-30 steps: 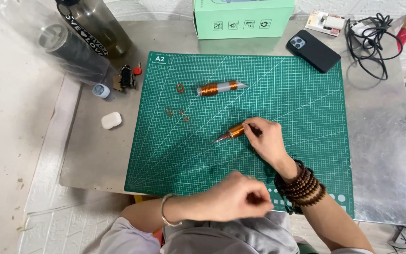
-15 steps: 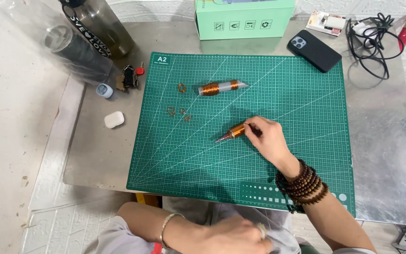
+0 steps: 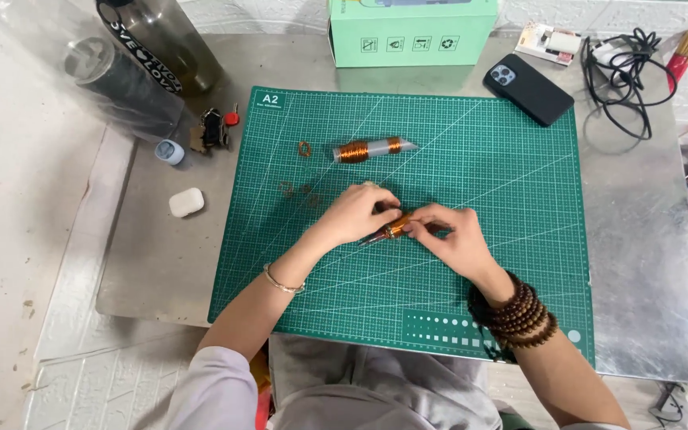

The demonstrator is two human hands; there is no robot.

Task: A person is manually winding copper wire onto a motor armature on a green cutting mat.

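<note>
Both hands meet over the middle of the green cutting mat (image 3: 503, 271). My left hand (image 3: 356, 215) and my right hand (image 3: 447, 239) pinch the same small spool of copper wire (image 3: 397, 227), which lies almost flat on the mat. A thin wire end pokes out to the lower left of it. A second spool of copper wire (image 3: 369, 149), on a pale tube, lies further back on the mat. Several small bent copper wire pieces (image 3: 306, 149) rest on the mat to the left of my hands.
The mat lies on a metal table (image 3: 646, 263). At the back stand a mint green box (image 3: 412, 32) and a black phone (image 3: 528, 88). Dark bottles (image 3: 141, 68), a white earbud case (image 3: 186, 202) and a small blue cap (image 3: 170, 152) sit left; tangled black cables (image 3: 627, 68) right.
My left hand has come up from my lap near the front edge and reached the spool that my right hand holds. The right hand has stayed in place.
</note>
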